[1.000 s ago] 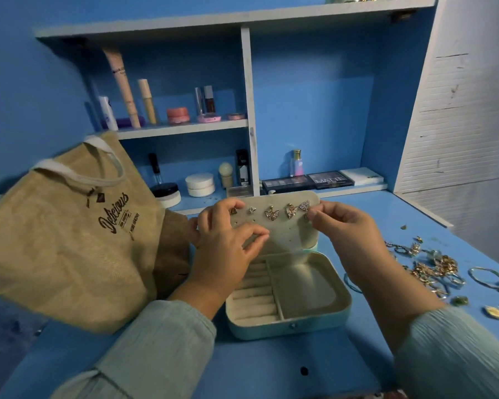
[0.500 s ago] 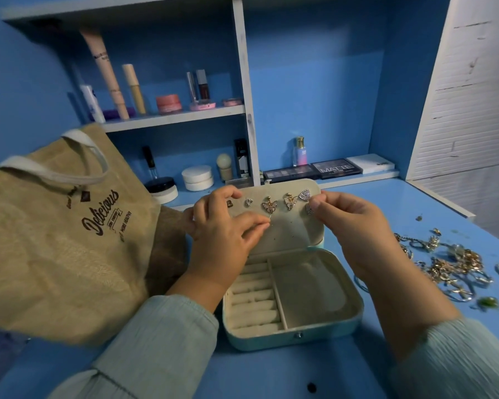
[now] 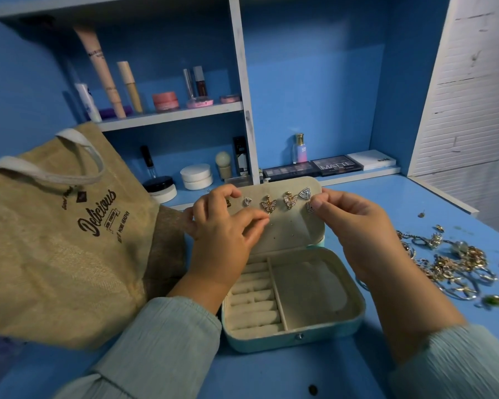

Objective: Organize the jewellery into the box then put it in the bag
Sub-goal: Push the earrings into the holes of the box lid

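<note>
Two hands up at the raised lid (image 3: 288, 223) of my jewellery box (image 3: 294, 318), set apart w/ the earring row between them.

Item 1: left hand (image 3: 222, 234), fingers curled round the lid's left edge, thumb on top by a small dark stud, fingertips lying on the beige pad.

Item 2: right hand (image 3: 355, 228), thumb and forefinger pinching a striped triangle earring (image 3: 309, 208) against the lid's right edge (whether its pin is through the pad I can't tell).

Item 3: earrings pinned between my hands, left to right: heart stud (image 3: 247, 201), two butterfly earrings (image 3: 268, 205), another triangle piece (image 3: 305, 193) just above my right fingertips.

Item 4: box base, teal outside, beige lining, below and between my wrists; ring rolls (image 3: 254, 298) on the left-hand side, open compartment (image 3: 308, 292) on the right-hand side, nothing in either.

Item 5: loose jewellery pile (image 3: 455, 260), gold chains, rings, a green stone, on the blue table (image 3: 271, 375) out beyond my right hand, well apart from the box.

Item 6: jute bag (image 3: 55, 240), "Delicious" print, white handles, standing out past my left hand, just beside the box.

Item 7: shelves beyond both hands w/ cosmetics: tubes, jars, eyeshadow palettes (image 3: 329, 167).
</note>
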